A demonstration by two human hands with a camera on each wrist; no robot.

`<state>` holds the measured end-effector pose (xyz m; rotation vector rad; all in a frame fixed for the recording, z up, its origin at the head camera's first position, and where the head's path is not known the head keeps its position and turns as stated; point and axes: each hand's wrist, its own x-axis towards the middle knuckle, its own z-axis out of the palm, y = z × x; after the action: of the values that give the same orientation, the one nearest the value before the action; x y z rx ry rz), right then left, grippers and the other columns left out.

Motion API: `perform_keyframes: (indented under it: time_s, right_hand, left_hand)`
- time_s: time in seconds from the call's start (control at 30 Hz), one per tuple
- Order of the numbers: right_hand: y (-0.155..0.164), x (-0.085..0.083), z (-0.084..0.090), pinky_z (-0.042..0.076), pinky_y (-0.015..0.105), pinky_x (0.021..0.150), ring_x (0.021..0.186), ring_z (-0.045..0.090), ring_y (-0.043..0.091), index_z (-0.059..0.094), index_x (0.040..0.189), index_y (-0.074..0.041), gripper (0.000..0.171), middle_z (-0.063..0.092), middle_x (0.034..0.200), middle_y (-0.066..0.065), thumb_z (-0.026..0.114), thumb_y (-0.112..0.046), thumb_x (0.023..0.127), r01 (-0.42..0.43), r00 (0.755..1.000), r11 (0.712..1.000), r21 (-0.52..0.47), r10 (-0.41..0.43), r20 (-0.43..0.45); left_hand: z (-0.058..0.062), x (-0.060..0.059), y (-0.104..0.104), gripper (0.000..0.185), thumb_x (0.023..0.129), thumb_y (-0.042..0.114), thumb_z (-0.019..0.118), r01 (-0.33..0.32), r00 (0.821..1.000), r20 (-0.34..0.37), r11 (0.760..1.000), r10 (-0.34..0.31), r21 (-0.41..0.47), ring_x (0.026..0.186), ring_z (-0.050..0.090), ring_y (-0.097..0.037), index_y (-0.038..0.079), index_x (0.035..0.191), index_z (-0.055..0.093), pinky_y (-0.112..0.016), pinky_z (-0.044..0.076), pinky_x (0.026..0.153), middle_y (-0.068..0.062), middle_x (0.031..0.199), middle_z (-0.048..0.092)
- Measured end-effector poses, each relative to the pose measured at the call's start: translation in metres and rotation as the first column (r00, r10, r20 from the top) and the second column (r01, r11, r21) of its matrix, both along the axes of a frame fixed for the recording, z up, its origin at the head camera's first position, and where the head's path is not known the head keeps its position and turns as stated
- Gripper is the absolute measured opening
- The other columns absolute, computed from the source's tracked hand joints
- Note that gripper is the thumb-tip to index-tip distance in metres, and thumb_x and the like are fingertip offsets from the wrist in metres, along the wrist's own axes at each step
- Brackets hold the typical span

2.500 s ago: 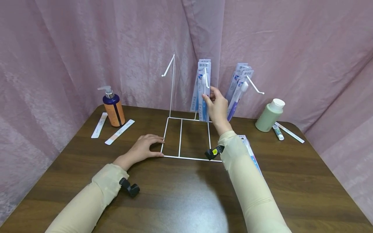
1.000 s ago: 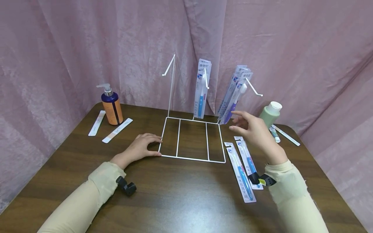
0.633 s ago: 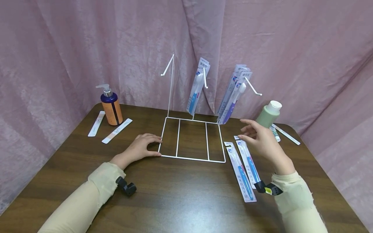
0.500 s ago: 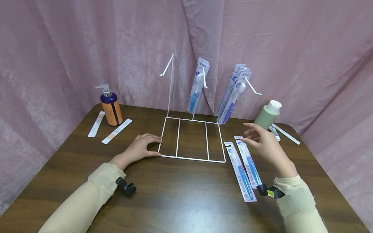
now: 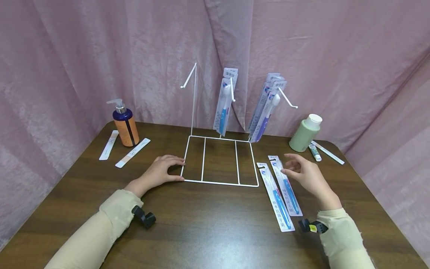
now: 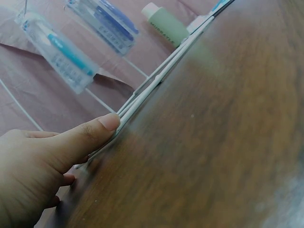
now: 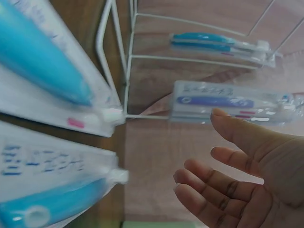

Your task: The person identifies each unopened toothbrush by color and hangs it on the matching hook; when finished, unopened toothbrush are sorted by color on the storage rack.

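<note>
A white wire rack (image 5: 219, 182) stands on the brown table, its base frame (image 6: 156, 80) lying flat. My left hand (image 5: 169, 169) rests on the table at the base's front left corner, thumb (image 6: 97, 129) against the wire. Blue toothbrush packs (image 5: 224, 101) hang on the middle hook and purple ones (image 5: 266, 107) on the right hook. Two more blue toothbrush packs (image 5: 276, 197) (image 5: 286, 186) lie flat right of the rack. My right hand (image 5: 293, 168) hovers just over them, fingers (image 7: 209, 175) spread and holding nothing.
At the back left stand an orange pump bottle (image 5: 124, 124) and two paper strips (image 5: 108, 145) (image 5: 132, 152). At the back right are a green bottle (image 5: 305, 133), a small tube (image 5: 314, 152) and a white strip (image 5: 328, 152). Pink curtains close in the table.
My right hand let go of the pack on the middle hook, swung right and came down over the two packs on the table. The left hand has stayed at the rack's corner.
</note>
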<state>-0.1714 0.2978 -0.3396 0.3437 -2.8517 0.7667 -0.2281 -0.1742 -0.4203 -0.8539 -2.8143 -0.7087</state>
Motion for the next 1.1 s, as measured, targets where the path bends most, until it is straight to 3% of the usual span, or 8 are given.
perform_keyframes:
  time_s: [0.3, 0.6, 1.1]
  right_hand:
    - [0.01, -0.007, -0.019, 0.051, 0.041, 0.074, 0.086, 0.064, 0.026, 0.054, 0.13, 0.001, 0.053, 0.07, 0.1, 0.019, 0.072, -0.022, 0.086, 0.024, 0.994, 0.998, 0.061, -0.03, 0.106]
    - [0.012, -0.014, -0.033, 0.049, 0.042, 0.075, 0.081, 0.059, 0.023, 0.053, 0.13, 0.003, 0.058, 0.066, 0.097, 0.017, 0.074, -0.025, 0.083, 0.06, 0.966, 0.991, 0.122, -0.088, 0.241]
    - [0.005, -0.015, -0.043, 0.05, 0.045, 0.076, 0.082, 0.062, 0.028, 0.051, 0.128, 0.012, 0.064, 0.067, 0.097, 0.023, 0.074, -0.027, 0.082, 0.156, 0.928, 0.973, 0.167, -0.203, 0.314]
  left_hand:
    - [-0.001, 0.001, 0.0, 0.054, 0.076, 0.043, 0.078, 0.001, 1.0, -0.007, 1.0, -0.001, 0.0, 0.128, 0.049, -0.032, 0.015, 0.121, 0.066, -0.059, 0.031, 0.105, -0.006, 0.134, 0.06]
    - [0.0, -0.001, 0.0, 0.054, 0.076, 0.043, 0.078, 0.003, 1.0, -0.002, 1.0, -0.003, -0.003, 0.128, 0.049, -0.032, 0.015, 0.121, 0.066, -0.058, 0.031, 0.105, -0.006, 0.135, 0.06]
    - [0.0, -0.002, 0.0, 0.055, 0.076, 0.041, 0.079, 0.01, 1.0, 0.007, 1.0, -0.01, 0.008, 0.128, 0.048, -0.032, 0.014, 0.121, 0.066, -0.059, 0.03, 0.105, -0.007, 0.135, 0.06]
